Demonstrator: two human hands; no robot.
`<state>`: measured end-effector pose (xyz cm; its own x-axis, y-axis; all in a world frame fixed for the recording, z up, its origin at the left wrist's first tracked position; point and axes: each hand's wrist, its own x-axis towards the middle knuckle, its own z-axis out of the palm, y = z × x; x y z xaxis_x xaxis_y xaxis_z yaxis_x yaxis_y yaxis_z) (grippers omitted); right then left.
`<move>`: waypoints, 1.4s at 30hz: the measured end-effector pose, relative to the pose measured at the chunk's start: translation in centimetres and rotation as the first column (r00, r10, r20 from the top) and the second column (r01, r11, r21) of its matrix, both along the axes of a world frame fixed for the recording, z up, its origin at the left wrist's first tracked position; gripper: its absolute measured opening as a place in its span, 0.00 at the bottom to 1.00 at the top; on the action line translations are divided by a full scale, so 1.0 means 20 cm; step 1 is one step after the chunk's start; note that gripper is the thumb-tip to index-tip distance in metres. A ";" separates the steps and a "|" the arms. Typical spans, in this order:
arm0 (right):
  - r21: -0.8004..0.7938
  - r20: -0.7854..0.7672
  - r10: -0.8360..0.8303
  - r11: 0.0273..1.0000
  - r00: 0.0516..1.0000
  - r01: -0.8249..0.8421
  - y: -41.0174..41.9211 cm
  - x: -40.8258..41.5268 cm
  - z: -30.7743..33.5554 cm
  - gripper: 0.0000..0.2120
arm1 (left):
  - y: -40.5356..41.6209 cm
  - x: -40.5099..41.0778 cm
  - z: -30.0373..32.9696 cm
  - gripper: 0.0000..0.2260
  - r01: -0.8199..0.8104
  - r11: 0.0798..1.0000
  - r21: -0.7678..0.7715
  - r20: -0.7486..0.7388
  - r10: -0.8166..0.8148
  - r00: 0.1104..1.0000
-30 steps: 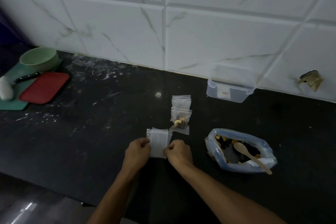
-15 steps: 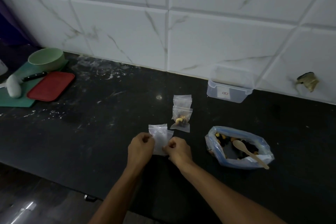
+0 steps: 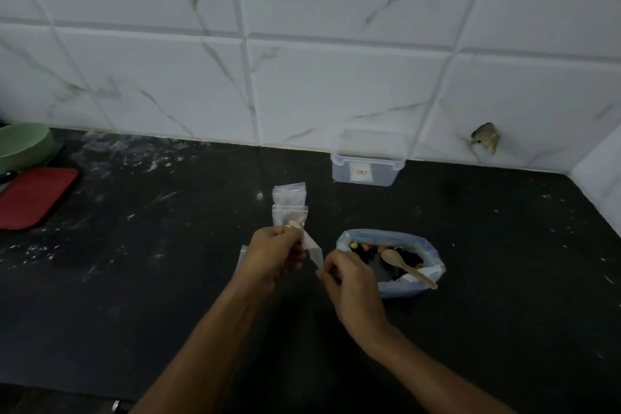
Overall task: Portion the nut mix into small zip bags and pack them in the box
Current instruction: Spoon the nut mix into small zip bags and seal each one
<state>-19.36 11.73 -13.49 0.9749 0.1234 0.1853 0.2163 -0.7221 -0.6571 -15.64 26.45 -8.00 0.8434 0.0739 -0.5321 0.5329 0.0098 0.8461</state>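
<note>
Between both hands, left hand [image 3: 274,254] and right hand [image 3: 349,279] pinch a small, clear, crumpled zip bag [image 3: 313,250].

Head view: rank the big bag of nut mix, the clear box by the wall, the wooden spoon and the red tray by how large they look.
1. Bag of nut mix
2. Red tray, though the frame edge cuts it off, so it may really be bigger
3. Clear box, farther from the camera
4. Wooden spoon
</note>
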 end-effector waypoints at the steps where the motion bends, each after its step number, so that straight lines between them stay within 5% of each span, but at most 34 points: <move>1: 0.000 -0.029 -0.011 1.000 1.000 0.011 -0.03 -0.01 0.01 0.06 | -0.03 0.00 0.00 0.07 0.037 0.998 0.046 0.027 -0.038 0.999; 8: 0.230 -0.165 -0.238 0.934 0.957 0.272 -0.23 -0.04 0.21 0.07 | -0.21 0.00 0.03 0.10 0.285 0.894 0.347 0.243 -0.379 0.893; 14: 0.480 -0.424 -0.124 0.809 0.897 0.339 -0.31 -0.02 0.35 0.03 | -0.33 -0.03 0.04 0.08 0.402 0.909 0.114 0.251 -0.418 0.873; 19: 0.558 -0.470 -0.049 0.756 0.881 0.341 -0.36 -0.05 0.37 0.04 | -0.35 -0.04 0.00 0.11 0.438 0.887 -0.147 0.202 -0.407 0.891; 37: 0.384 -0.581 -0.117 0.833 0.805 0.398 -0.44 -0.03 0.36 0.06 | -0.41 -0.05 0.00 0.05 0.531 0.831 0.169 0.261 -0.557 0.788; 42: -0.156 -0.314 -0.330 0.943 0.890 0.295 -0.49 -0.02 0.37 0.04 | -0.41 -0.03 0.04 0.08 0.461 0.816 0.349 0.227 -0.551 0.803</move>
